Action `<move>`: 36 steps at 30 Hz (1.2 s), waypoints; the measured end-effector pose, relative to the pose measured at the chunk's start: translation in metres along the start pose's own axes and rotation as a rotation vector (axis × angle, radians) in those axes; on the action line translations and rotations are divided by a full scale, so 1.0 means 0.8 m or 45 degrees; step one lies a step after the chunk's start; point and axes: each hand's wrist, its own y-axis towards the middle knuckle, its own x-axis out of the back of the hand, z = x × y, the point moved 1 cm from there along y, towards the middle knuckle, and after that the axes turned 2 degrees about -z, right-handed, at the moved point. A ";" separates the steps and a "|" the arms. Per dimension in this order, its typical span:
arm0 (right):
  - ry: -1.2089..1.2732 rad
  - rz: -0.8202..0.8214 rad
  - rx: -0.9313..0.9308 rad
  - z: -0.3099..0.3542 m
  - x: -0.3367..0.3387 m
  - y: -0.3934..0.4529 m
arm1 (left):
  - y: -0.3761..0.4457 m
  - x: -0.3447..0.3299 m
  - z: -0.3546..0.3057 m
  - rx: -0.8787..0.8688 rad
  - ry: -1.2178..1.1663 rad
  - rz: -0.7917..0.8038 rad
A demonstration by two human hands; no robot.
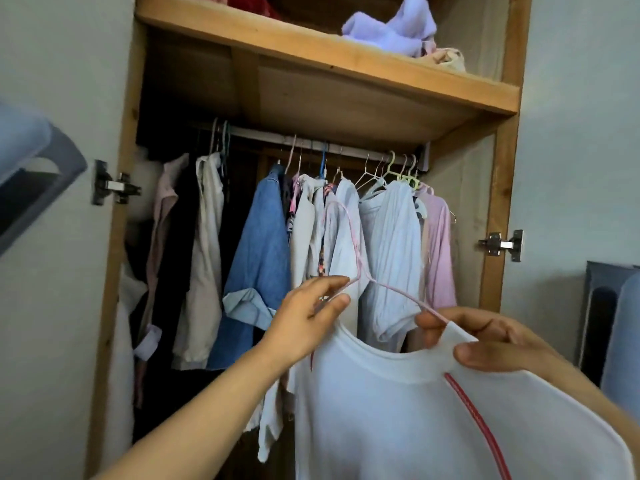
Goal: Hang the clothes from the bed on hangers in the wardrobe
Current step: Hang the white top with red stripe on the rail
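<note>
The white shirt (433, 410), low and right of centre in the frame, sits only half on the pink hanger (360, 268), so it looks likely to slide off if the right hand (485, 341) lets go of the collar before the left shoulder is seated. The left hand (308, 317) reaches up from lower left, thumb and fingers pinching the hanger's left arm; the right pinches collar and wire together below the crowded rail (311, 142).
</note>
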 end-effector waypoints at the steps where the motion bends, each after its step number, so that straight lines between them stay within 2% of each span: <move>1: 0.007 -0.003 0.009 0.002 -0.001 0.004 | -0.001 0.008 -0.005 -0.008 0.026 -0.026; 7: 0.136 0.060 0.058 0.021 -0.020 0.028 | -0.004 0.056 -0.032 -0.046 0.240 -0.156; 14: 0.235 0.126 0.094 0.032 -0.052 0.061 | 0.006 0.110 -0.038 0.011 0.427 -0.232; 22: 0.269 -0.037 0.225 0.051 -0.129 0.136 | 0.014 0.150 -0.006 0.161 0.499 -0.196; 29: 0.142 -0.215 0.377 0.038 -0.171 0.265 | 0.051 0.192 0.024 0.180 0.606 -0.237; 32: 0.014 -0.273 0.405 0.022 -0.174 0.324 | 0.079 0.203 0.049 0.222 0.573 -0.281; 36: -0.102 -0.285 0.458 0.002 -0.174 0.398 | 0.119 0.209 0.071 0.129 0.400 -0.310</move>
